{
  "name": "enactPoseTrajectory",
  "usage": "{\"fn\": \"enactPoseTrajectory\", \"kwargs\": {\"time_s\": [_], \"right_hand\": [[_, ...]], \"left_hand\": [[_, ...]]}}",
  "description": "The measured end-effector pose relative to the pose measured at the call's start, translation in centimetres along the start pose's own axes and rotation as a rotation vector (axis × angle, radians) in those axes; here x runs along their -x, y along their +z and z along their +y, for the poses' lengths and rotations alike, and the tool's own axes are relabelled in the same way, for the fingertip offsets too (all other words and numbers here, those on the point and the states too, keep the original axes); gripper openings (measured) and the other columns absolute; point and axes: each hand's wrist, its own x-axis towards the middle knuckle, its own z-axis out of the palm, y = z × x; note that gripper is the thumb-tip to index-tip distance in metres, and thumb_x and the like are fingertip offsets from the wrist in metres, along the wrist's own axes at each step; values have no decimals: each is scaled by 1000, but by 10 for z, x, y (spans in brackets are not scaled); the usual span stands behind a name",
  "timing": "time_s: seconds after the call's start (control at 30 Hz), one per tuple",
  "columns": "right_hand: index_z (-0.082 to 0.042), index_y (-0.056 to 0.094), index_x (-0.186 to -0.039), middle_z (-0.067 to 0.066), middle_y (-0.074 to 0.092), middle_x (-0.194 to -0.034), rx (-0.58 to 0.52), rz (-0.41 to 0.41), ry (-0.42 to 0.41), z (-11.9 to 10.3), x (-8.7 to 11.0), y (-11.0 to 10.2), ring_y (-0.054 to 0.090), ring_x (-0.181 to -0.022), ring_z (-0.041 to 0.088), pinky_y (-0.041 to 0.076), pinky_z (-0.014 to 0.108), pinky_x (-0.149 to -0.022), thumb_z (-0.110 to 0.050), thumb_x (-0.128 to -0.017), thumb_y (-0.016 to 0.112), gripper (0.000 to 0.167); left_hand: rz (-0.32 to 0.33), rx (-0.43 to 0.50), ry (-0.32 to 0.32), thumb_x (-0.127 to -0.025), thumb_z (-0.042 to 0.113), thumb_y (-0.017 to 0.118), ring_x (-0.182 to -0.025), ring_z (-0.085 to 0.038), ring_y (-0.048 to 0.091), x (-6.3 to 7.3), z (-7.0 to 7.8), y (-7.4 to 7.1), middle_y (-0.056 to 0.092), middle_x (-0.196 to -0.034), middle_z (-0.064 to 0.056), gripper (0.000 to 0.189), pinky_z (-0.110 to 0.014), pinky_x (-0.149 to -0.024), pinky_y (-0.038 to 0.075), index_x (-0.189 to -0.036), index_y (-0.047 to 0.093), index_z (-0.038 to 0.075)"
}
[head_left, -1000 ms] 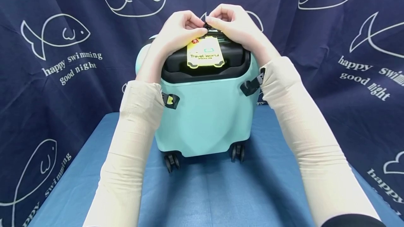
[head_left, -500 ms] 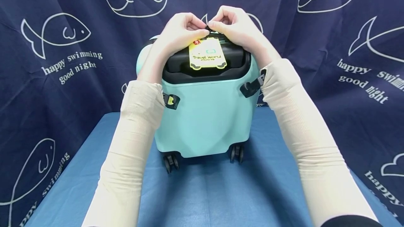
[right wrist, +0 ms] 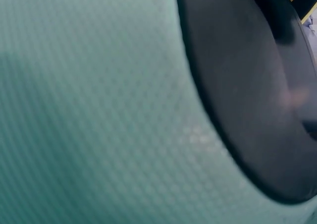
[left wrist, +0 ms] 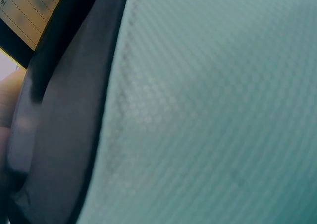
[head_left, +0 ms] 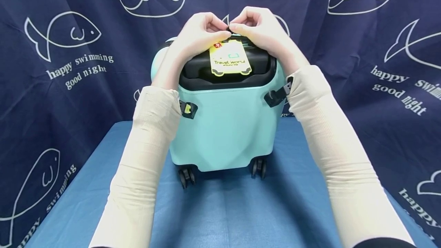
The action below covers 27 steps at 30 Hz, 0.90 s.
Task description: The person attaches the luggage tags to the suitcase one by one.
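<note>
A yellow luggage tag (head_left: 230,59) printed "Travel World" hangs at the black top handle area of a mint-green suitcase (head_left: 224,125). My left hand (head_left: 201,33) pinches the tag's small black strap between thumb and forefinger. From the other side my right hand (head_left: 263,30) pinches the same strap, its fingertips close against the left ones. Most of the strap is hidden by the fingers. In the left wrist view, the ribbed suitcase shell (left wrist: 208,110) fills most of the frame, and the lined side of the tag (left wrist: 37,8) shows in the corner. The right wrist view holds shell and black trim (right wrist: 233,85).
The suitcase stands upright on black wheels (head_left: 259,167) on a blue-covered table (head_left: 224,209). A dark blue curtain (head_left: 131,49) with white whale drawings hangs behind and at both sides. A black strap buckle (head_left: 188,110) sits by each sleeve cuff.
The fingertips of both hands have drawn closer together over the strap. The tag has shifted slightly to the right. The suitcase stays in place.
</note>
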Motion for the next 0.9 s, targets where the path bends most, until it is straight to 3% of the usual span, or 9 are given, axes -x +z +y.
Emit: {"fn": "enactPoseTrajectory", "kwargs": {"time_s": [0.37,0.73,0.9], "right_hand": [[-17,62,-75,-7,58,-68,-1,61,-51,2,-3,2,48,-57,8,35,20,-54,-12,-85,68,12],[-20,59,-73,-8,56,-73,73,66,-49,1,-3,2,47,-60,10,33,22,-56,-16,-87,66,16],[-18,62,-77,-8,57,-71,26,73,-34,1,-3,3,48,-60,8,35,20,-57,-15,-85,67,11]], "left_hand": [[5,59,35,-85,25,67,-82,-8,60,-2,-5,-1,66,-97,0,29,-17,-79,45,-107,63,7],[-2,66,44,-83,26,70,-78,-8,60,-5,-6,-2,66,-89,1,24,-17,-76,44,-100,65,9],[1,66,43,-83,27,70,-79,-8,59,-5,-6,-2,66,-90,1,24,-17,-76,44,-99,65,10]]}}
